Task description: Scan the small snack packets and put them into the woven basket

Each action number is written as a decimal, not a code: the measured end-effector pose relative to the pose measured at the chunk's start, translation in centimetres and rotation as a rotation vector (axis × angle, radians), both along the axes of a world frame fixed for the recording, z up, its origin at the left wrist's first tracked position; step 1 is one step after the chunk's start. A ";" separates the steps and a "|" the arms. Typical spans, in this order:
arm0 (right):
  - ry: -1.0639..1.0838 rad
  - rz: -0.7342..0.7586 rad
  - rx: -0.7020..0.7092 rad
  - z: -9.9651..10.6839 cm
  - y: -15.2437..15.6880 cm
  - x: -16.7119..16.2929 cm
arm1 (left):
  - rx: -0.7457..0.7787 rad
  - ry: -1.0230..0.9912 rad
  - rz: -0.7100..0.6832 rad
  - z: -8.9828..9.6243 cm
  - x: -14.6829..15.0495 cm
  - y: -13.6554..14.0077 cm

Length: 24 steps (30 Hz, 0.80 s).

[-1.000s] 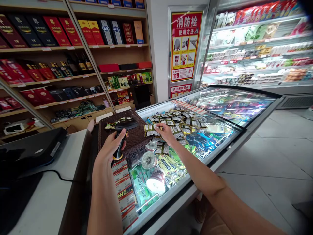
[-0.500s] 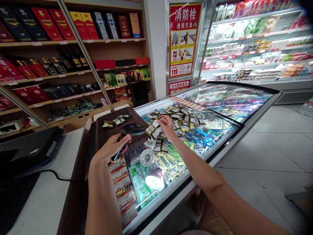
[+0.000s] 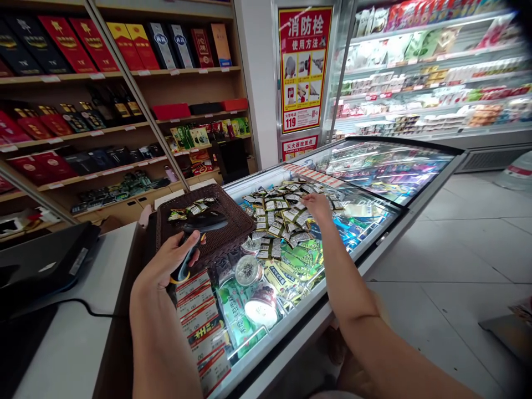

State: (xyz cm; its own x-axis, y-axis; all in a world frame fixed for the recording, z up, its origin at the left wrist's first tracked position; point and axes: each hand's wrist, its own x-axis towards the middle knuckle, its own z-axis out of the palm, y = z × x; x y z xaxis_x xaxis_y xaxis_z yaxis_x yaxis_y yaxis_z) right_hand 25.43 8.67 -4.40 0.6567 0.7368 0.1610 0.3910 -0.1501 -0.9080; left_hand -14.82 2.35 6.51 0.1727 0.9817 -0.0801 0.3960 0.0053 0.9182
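Observation:
My left hand is wrapped round the handle of a black barcode scanner, its head over a brown woven basket. In the basket lie a few small snack packets. To the right, many silver, green and black snack packets are heaped on the glass lid of a chest freezer. At the right side of this heap is my right hand, its fingers pinched together on a packet, mostly covered by the hand.
Under the freezer's glass are tubs and bagged ices. Price labels line its near left end. A counter with a black device and a cable stands at left. Shelves of boxed goods rise behind; a lit fridge stands at back right.
My right hand has moved right, from a packet held near the basket to the heap's right side; that packet now lies among the others. My left hand and the scanner have shifted left and down.

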 end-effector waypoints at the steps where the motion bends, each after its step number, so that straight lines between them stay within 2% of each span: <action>1: -0.075 -0.090 -0.112 0.0 -0.2 0.7 | -0.010 0.004 0.017 -0.1 -0.4 0.1; 3: -0.172 -0.201 -0.272 -0.2 -0.6 1.3 | -0.018 0.010 0.049 -0.2 -1.2 0.2; 8: -0.258 -0.161 -0.401 -0.5 -1.0 0.1 | 0.004 -0.025 0.204 -0.1 -2.5 0.4; 11: -0.347 -0.140 -0.382 -0.1 -1.4 -1.5 | 0.038 -0.052 0.369 -0.2 -3.3 0.6; 14: -0.482 -0.050 -0.240 1.4 -1.4 -4.6 | 0.077 -0.107 0.515 -0.6 -4.7 0.8; 17: -0.599 0.170 -0.084 3.6 -0.1 -10.0 | 0.129 -0.146 0.628 -1.2 -6.3 0.9; 21: -0.696 0.607 0.098 5.6 4.1 -19.5 | 0.176 -0.186 0.668 -1.9 -8.1 0.6; 22: -0.728 0.713 0.111 5.6 5.5 -22.1 | 0.176 -0.198 0.667 -2.0 -8.4 0.5; 24: -0.796 0.904 0.051 5.2 8.2 -27.0 | 0.172 -0.227 0.671 -2.1 -8.9 0.3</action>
State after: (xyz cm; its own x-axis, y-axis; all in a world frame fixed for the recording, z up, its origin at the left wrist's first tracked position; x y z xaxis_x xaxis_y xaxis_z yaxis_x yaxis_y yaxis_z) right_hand -1.60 16.85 0.77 -0.3902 0.8602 0.3283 0.7893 0.4961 -0.3618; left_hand -23.71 2.60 4.41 -0.4764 0.8777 0.0508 0.1578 0.0285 0.9871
